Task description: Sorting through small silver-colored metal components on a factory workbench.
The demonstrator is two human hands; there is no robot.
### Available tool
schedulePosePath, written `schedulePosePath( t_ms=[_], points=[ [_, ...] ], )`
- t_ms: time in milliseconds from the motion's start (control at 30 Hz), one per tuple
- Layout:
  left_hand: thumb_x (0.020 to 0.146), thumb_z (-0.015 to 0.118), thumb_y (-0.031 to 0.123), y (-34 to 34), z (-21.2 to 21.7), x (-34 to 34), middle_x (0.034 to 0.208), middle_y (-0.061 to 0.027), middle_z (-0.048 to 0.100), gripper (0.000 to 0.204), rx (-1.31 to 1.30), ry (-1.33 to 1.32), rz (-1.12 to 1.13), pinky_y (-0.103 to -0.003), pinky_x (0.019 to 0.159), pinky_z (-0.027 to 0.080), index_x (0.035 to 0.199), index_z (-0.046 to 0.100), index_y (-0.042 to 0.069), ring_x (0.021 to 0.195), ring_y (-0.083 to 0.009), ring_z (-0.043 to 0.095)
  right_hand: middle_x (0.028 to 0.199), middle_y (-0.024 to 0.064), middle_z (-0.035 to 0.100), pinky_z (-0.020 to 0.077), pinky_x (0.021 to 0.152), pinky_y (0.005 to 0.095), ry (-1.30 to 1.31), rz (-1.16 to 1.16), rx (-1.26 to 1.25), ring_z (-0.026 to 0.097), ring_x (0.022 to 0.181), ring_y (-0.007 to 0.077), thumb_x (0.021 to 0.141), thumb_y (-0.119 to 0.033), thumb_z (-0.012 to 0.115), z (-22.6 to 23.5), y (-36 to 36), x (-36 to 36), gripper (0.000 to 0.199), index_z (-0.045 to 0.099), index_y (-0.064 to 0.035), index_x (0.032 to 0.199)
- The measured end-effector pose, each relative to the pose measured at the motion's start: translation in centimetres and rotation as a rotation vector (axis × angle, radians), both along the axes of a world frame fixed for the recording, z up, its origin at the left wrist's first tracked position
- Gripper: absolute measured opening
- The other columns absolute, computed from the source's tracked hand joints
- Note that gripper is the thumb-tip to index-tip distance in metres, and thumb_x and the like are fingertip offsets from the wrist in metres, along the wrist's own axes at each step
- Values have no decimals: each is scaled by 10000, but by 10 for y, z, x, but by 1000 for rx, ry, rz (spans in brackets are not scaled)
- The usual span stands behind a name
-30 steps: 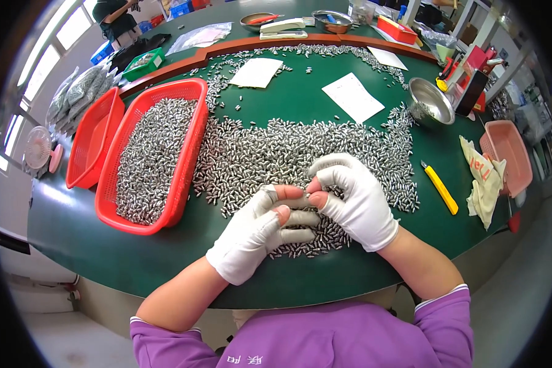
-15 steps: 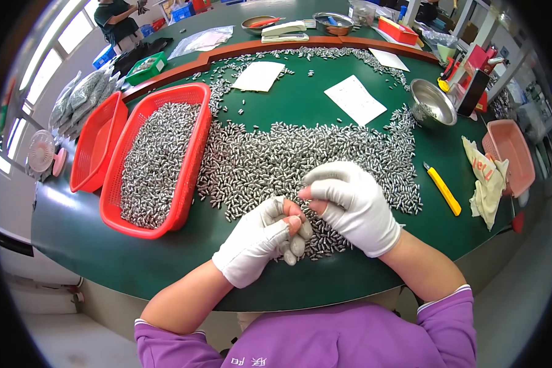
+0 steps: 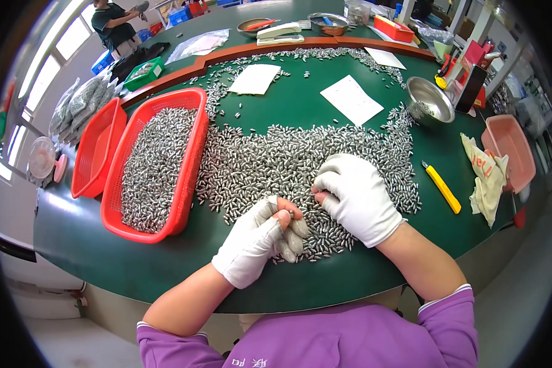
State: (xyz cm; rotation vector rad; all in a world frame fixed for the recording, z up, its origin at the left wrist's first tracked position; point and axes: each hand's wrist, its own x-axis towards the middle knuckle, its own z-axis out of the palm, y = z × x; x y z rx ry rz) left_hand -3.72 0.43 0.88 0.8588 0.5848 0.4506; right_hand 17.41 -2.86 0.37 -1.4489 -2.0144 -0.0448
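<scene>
A broad spread of small silver, bullet-shaped metal pieces (image 3: 264,156) covers the middle of the green table. My left hand (image 3: 257,236), in a white glove with bare thumb and index fingertips, is closed over the near edge of the spread. A small metal piece (image 3: 292,213) shows between its thumb and index finger; the other gloved fingers curl beneath. To the right, my right hand (image 3: 359,199), gloved the same way, is bent down over the pieces. Its thumb and fingertips are drawn together at the pile, and what they pinch is too small to make out.
Left of the spread stands a red basket (image 3: 203,116) full of the same pieces, beside another red basket (image 3: 92,153). White papers (image 3: 351,101) lie beyond. A metal bowl (image 3: 432,98), a yellow cutter (image 3: 443,189) and a cloth (image 3: 486,184) are on the right.
My right hand has moved right, away from my left hand, and its fingers now point down at the pieces. My left hand stays nearly in place, its thumb shifted slightly.
</scene>
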Motion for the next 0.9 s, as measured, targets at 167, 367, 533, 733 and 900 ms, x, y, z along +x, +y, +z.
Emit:
schedulePosePath(
  t_ms=[167,367,533,733,900],
  points=[
    [947,573,286,2,0,-1,898,-47,606,247,-27,-49,-19,-246,616,503,1029,500,64,701,-118,591,803,65,587,483,715,381,3,24,-4,588,797,262,699,-142,698,-1,1,0,116,611,-87,752],
    [892,654,246,1,4,-1,963,-29,565,345,-102,-67,1,-221,665,461,1117,446,87,763,-89,540,942,78,618,493,794,361,209,50,-30,605,902,272,689,-63,733,11,-7,-7,171,635,-78,827],
    [882,668,257,0,4,-1,902,-1,539,300,-149,-23,-60,-203,593,387,1073,480,123,687,-67,470,957,99,610,502,787,351,479,234,-152,602,923,253,747,-96,745,11,-12,-14,163,639,-52,863],
    [880,670,294,-2,7,1,838,14,510,262,-59,26,-30,-199,519,288,1015,505,141,609,-56,376,932,89,618,500,767,369,319,268,-9,607,920,282,692,-100,768,16,-9,-13,209,631,-62,845],
    [898,644,255,-1,6,0,841,-10,572,238,-71,13,-49,-188,545,377,1009,503,99,624,-64,490,924,88,620,498,766,374,336,345,-17,614,891,284,677,-140,782,13,-9,-13,235,630,-70,842]
  ],
)
